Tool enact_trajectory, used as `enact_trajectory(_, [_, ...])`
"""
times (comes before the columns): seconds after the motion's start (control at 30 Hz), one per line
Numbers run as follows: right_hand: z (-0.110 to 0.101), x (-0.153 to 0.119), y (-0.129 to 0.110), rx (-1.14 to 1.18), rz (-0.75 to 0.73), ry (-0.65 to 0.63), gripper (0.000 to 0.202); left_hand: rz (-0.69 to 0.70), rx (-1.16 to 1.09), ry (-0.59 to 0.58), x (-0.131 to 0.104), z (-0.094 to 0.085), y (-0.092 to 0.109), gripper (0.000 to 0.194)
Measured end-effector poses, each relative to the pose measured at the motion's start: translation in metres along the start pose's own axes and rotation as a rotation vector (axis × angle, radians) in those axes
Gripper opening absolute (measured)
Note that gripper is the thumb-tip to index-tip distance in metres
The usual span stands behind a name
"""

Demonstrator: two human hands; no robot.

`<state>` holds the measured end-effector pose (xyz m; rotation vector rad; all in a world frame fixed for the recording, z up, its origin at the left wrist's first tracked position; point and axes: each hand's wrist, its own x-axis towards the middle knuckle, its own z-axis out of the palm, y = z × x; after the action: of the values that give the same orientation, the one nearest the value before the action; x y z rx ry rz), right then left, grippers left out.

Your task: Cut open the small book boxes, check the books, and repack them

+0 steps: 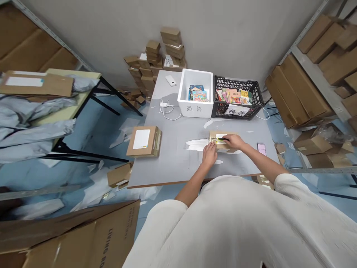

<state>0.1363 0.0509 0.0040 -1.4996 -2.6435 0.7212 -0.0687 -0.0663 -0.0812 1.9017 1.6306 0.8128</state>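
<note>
A small cardboard box (227, 134) with a white label lies flat on the grey table in front of me. My right hand (234, 142) is closed around a slim black box cutter (222, 139), which reaches leftward over the box top toward its taped left end. At that left end, my left hand (210, 153) presses its bent fingers on the box edge and steadies it. White paper (196, 144) sticks out to the left beneath the hands. The blade's tip is too small to make out.
On the table (173, 167) are a labelled carton (143, 139), a white foam box (195, 110) with books, a black crate (252, 108) with booklets, a charger with cable (165, 105) and a phone (261, 149). Stacked cartons (174, 48) stand behind; shelves flank the right.
</note>
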Motion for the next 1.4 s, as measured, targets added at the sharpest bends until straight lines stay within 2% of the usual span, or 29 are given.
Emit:
enact_trajectory(0.27, [-0.011, 0.002, -0.012, -0.121, -0.018, -0.03, 0.034, 0.007, -0.098, 0.055, -0.001, 0.0, -0.001, 0.053])
enact_trajectory(0.63, [-0.035, 0.002, -0.045, -0.381, -0.003, -0.191, 0.038, -0.008, 0.141, -0.07, -0.001, -0.01, 0.007, 0.056])
enact_trajectory(0.93, [-0.035, 0.005, -0.053, -0.407, 0.035, -0.22, 0.04, 0.001, 0.178, -0.105, 0.001, -0.015, 0.006, 0.056])
enact_trajectory(1.13, [-0.041, 0.003, -0.047, -0.416, 0.033, -0.221, 0.04, -0.014, 0.213, -0.103, 0.0, -0.017, 0.008, 0.063])
enact_trajectory(1.4, [-0.051, -0.013, -0.017, -0.44, 0.084, -0.244, 0.044, -0.022, 0.279, -0.093, -0.001, -0.016, 0.011, 0.059])
